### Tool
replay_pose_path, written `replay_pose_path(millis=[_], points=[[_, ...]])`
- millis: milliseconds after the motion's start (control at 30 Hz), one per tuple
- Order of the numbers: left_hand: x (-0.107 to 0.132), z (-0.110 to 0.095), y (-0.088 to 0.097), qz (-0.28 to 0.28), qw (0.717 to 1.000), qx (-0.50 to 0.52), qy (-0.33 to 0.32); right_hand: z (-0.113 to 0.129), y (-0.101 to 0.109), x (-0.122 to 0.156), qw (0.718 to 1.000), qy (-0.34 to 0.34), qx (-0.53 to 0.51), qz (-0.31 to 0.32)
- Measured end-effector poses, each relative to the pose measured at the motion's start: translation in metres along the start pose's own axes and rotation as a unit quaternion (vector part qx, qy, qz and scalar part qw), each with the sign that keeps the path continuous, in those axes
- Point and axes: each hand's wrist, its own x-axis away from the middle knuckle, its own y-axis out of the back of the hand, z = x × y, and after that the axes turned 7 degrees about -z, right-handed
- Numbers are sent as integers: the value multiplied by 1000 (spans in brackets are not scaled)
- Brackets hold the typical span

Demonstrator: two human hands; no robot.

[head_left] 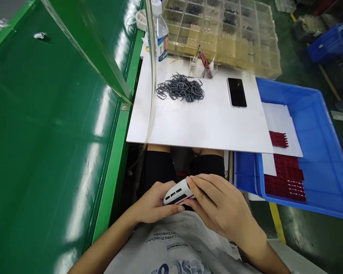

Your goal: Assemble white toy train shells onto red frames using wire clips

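Both hands hold a small white toy train shell (177, 192) with black windows and a red stripe, low over my lap. My left hand (151, 203) cups it from the left with the thumb under it. My right hand (217, 207) covers its right end with fingers laid over the top. Farther out on the white board (205, 121) lies a pile of dark grey wire clips (181, 88).
A black phone (236, 92) lies on the board, right of the clips. A water bottle (160, 32), a clear compartment box (225, 30) and a small clear tool stand (202, 66) stand at the back. A blue bin (317, 125) with red parts (286, 177) sits to the right. A green conveyor (45, 133) runs along the left.
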Motion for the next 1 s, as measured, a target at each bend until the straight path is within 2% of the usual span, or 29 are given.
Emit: replay_pose_path(millis=[167,367,433,500,600,667,733,867,1000], points=[[-1,1,-4,31,999,-5,8,3,7,13,1000,-15,0,7],[0,1,-13,90,995,33,8,2,14,29,999,11,-42,0],[0,1,-16,67,998,-3,10,4,8,33,999,-13,-40,-7],[0,0,-18,28,998,-53,15,8,-2,39,996,-67,-55,-37],[0,1,-17,-7,990,-138,25,12,-20,48,974,-175,-112,-88],[-1,2,-16,-11,984,-177,27,11,-27,52,963,-220,-130,-89],[-1,3,-16,-10,981,-193,24,10,-29,55,968,-214,-115,-67],[-1,4,-18,-9,974,-225,29,7,-29,55,986,-156,-48,-40],[-1,4,-20,-2,963,-267,31,10,-29,53,984,-171,-23,-36]])
